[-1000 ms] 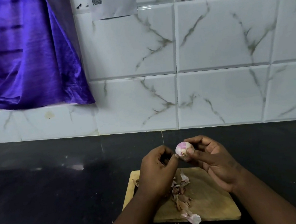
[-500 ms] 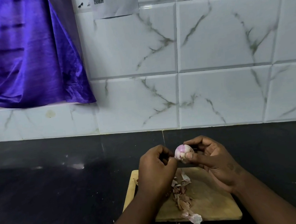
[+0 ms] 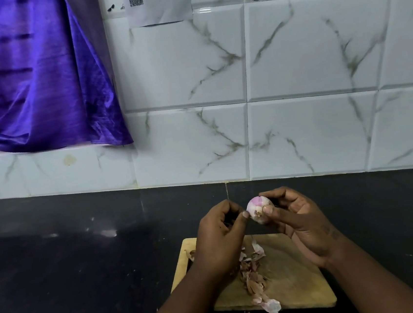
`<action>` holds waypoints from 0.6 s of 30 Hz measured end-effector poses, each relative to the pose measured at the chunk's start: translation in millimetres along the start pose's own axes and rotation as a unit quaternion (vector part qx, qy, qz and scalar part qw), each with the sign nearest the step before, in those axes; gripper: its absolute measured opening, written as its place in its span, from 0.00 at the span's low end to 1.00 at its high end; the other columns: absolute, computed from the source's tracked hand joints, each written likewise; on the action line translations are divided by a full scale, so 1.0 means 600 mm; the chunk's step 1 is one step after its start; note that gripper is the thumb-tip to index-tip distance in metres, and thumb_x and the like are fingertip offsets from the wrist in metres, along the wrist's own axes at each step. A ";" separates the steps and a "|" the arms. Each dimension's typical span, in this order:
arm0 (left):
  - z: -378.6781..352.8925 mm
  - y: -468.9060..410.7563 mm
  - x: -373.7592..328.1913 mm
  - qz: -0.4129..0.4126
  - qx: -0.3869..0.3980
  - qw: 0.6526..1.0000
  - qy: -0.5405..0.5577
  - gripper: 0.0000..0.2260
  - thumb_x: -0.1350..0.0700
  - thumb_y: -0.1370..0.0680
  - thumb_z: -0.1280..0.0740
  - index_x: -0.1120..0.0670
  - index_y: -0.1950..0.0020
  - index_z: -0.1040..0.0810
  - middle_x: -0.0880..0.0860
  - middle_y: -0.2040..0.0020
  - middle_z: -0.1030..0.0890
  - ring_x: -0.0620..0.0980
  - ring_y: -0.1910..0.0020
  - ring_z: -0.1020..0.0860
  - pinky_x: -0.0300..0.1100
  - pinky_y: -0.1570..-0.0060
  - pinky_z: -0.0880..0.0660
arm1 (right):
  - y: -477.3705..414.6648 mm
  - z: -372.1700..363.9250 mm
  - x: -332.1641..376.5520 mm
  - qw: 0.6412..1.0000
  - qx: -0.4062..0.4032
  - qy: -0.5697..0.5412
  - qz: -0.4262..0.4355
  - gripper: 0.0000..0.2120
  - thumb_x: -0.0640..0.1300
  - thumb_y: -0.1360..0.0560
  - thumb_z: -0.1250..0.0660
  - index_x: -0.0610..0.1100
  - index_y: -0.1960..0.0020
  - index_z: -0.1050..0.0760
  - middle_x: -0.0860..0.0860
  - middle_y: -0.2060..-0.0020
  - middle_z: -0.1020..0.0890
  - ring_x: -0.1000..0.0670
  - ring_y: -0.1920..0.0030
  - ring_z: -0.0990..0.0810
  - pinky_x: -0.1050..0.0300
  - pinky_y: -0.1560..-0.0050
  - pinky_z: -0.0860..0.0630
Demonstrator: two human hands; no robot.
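Onion (image 3: 258,209) – small, pale and mostly peeled, with a purple blush – was held in the air over the board's (image 3: 297,282) 12 o'clock edge. The right hand (image 3: 302,225) gripped it, thumb at its 3 o'clock side and forefinger curled over the top. The left hand (image 3: 219,236) had its fingers curled in and its thumb tip on the onion's 9 o'clock side; whether it pinched a flap of skin could not be told. It looked light and firm, but bare layers were likely slick – best held by its two ends, leaving the flank free for a nail to lift the thin, tearable skin. Peels (image 3: 253,276) lay from the board's centre to 6 o'clock.
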State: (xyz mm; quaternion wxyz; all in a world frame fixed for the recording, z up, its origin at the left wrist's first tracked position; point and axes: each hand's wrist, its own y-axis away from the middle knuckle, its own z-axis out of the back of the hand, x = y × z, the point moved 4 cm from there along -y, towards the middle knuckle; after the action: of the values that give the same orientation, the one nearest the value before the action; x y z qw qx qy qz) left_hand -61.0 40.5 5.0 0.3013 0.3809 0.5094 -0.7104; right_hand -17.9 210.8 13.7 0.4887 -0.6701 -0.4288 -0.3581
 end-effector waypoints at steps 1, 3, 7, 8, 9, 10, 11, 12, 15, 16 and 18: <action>0.000 0.000 0.000 -0.002 0.001 1.000 -0.001 0.07 0.55 0.18 0.31 0.48 0.56 0.19 0.50 0.59 0.18 0.45 0.60 0.22 0.48 0.58 0.22 | 0.001 -0.001 0.001 1.000 0.001 -0.002 -0.002 0.17 0.33 0.32 0.28 0.34 0.43 0.21 0.41 0.51 0.13 0.45 0.53 0.13 0.56 0.56 0.16; 0.000 0.001 0.001 -0.001 0.003 1.000 -0.002 0.07 0.55 0.18 0.32 0.48 0.56 0.19 0.50 0.59 0.18 0.45 0.61 0.22 0.48 0.59 0.22 | 0.001 0.000 -0.001 1.000 0.005 -0.007 -0.009 0.17 0.33 0.31 0.27 0.34 0.42 0.21 0.40 0.50 0.13 0.45 0.53 0.13 0.56 0.56 0.16; 0.001 0.000 0.003 0.000 0.002 1.000 -0.008 0.07 0.55 0.18 0.32 0.49 0.57 0.21 0.51 0.60 0.20 0.44 0.63 0.24 0.46 0.61 0.25 | 0.000 0.001 -0.004 1.000 0.019 -0.007 -0.021 0.22 0.41 0.36 0.19 0.37 0.44 0.18 0.39 0.49 0.14 0.45 0.52 0.14 0.55 0.56 0.16; 0.003 -0.002 0.004 0.000 -0.002 1.000 -0.014 0.08 0.56 0.19 0.32 0.49 0.57 0.21 0.50 0.61 0.21 0.43 0.64 0.25 0.44 0.62 0.26 | -0.001 0.001 -0.005 0.999 0.024 -0.009 -0.021 0.26 0.45 0.39 0.16 0.38 0.44 0.18 0.39 0.49 0.14 0.44 0.52 0.14 0.55 0.56 0.16; 0.005 -0.003 0.006 0.002 -0.009 1.000 -0.021 0.09 0.57 0.19 0.31 0.49 0.58 0.22 0.50 0.63 0.21 0.42 0.65 0.26 0.41 0.63 0.27 | -0.001 0.000 -0.005 0.999 0.027 -0.013 -0.022 0.29 0.48 0.42 0.14 0.38 0.44 0.18 0.39 0.49 0.14 0.44 0.53 0.14 0.55 0.56 0.16; 0.008 -0.005 0.008 0.005 -0.018 0.999 -0.030 0.09 0.57 0.19 0.31 0.49 0.59 0.23 0.49 0.64 0.22 0.41 0.65 0.27 0.39 0.65 0.28 | -0.001 0.000 -0.004 0.999 0.030 -0.019 -0.023 0.31 0.50 0.43 0.13 0.39 0.44 0.17 0.39 0.49 0.15 0.44 0.53 0.15 0.54 0.56 0.16; 0.009 -0.006 0.011 0.011 -0.027 0.999 -0.038 0.10 0.57 0.19 0.30 0.50 0.60 0.23 0.49 0.65 0.23 0.40 0.66 0.27 0.38 0.65 0.29 | 0.000 -0.001 -0.003 0.999 0.035 -0.028 -0.025 0.32 0.51 0.43 0.13 0.39 0.44 0.17 0.39 0.50 0.15 0.44 0.54 0.15 0.54 0.56 0.16; 0.011 -0.008 0.014 0.017 -0.034 0.998 -0.051 0.10 0.57 0.20 0.30 0.50 0.61 0.23 0.50 0.65 0.23 0.41 0.67 0.27 0.39 0.66 0.29 | 0.000 -0.003 -0.002 0.998 0.040 -0.039 -0.029 0.32 0.51 0.43 0.13 0.39 0.44 0.17 0.39 0.50 0.15 0.44 0.54 0.15 0.54 0.56 0.17; 0.013 -0.010 0.024 0.030 -0.030 0.991 -0.126 0.08 0.55 0.23 0.27 0.50 0.61 0.22 0.49 0.65 0.20 0.44 0.66 0.23 0.45 0.65 0.24 | 0.001 -0.005 -0.001 0.997 0.041 -0.058 -0.041 0.32 0.50 0.45 0.13 0.40 0.46 0.17 0.40 0.52 0.15 0.45 0.56 0.15 0.55 0.58 0.15; 0.013 -0.010 0.026 0.035 -0.022 0.988 -0.147 0.07 0.56 0.24 0.26 0.49 0.61 0.21 0.48 0.64 0.19 0.44 0.65 0.21 0.46 0.64 0.22 | 0.001 -0.006 -0.002 0.997 0.040 -0.057 -0.044 0.32 0.50 0.46 0.12 0.40 0.46 0.16 0.40 0.52 0.15 0.45 0.57 0.15 0.55 0.58 0.15; 0.015 -0.009 0.027 0.044 -0.010 0.984 -0.172 0.08 0.60 0.26 0.26 0.46 0.58 0.19 0.46 0.61 0.17 0.44 0.62 0.19 0.42 0.64 0.21 | 0.002 -0.007 -0.004 0.996 0.036 -0.054 -0.052 0.32 0.50 0.46 0.12 0.39 0.47 0.16 0.39 0.52 0.15 0.45 0.57 0.15 0.55 0.58 0.16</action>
State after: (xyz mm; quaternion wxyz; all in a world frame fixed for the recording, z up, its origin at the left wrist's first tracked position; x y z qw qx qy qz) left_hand -76.1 33.0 -4.6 0.4191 0.2716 0.4402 -0.7462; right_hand -18.0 206.1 12.2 0.4695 -0.6468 -0.5019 -0.3306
